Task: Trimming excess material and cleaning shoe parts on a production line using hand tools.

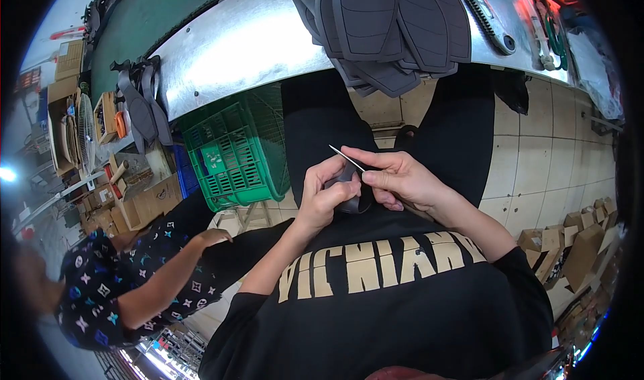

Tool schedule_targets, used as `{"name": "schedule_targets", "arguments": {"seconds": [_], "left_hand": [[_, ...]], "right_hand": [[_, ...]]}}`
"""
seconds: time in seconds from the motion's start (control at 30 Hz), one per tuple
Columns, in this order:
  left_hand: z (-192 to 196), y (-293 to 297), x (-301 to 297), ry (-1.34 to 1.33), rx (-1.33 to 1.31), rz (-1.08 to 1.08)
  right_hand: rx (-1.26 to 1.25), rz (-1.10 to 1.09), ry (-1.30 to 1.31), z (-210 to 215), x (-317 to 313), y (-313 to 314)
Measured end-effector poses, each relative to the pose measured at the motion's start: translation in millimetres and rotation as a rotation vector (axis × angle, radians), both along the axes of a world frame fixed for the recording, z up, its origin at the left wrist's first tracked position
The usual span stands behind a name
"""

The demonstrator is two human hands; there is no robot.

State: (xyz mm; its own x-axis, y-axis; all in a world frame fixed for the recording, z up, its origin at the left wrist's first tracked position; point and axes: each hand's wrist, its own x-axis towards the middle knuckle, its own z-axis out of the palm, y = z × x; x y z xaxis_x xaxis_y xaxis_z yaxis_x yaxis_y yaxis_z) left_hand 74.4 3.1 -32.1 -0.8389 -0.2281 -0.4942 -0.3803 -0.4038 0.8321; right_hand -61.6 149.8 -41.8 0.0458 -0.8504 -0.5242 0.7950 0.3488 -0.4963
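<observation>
My left hand [327,193] is closed on a dark grey, bent, strap-like piece [349,187], held above my lap. Most of that piece is covered by my fingers. Between thumb and forefinger, my right hand [401,179] pinches a thin, pointed silver tool [345,157]. Its tip points up and to the left, over the left hand's fingers; whether it is a blade or tweezers cannot be told. Beyond my knees, a pile of dark grey, sole-shaped pieces [365,19] with curved lines hangs over the near edge of the metal worktable [235,51].
A green plastic crate [228,158] stands left of my legs. More grey straps [144,101] hang from the table's left end. At left sits another person in a patterned shirt [144,286], one hand on a leg. Cardboard boxes [583,252] line the right side. Green-handled scissors [555,38] lie at far right.
</observation>
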Motion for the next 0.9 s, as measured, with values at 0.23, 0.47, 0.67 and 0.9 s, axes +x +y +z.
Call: {"name": "schedule_targets", "arguments": {"seconds": [0.23, 0.47, 0.67, 0.9], "left_hand": [[-5, -6, 0, -0.027, -0.023, -0.018], [-3, -3, 2, -0.008, -0.007, -0.022], [-4, 1, -1, 0.008, 0.015, -0.008], [-1, -6, -10, 0.071, -0.159, 0.154]], "right_hand": [[-0.01, 0.087, 0.141, 5, 5, 1], [-0.029, 0.008, 0.056, -3, 6, 1], [-0.043, -0.031, -0.001, -13, 1, 2], [0.071, -0.178, 0.493, 6, -4, -6]]}}
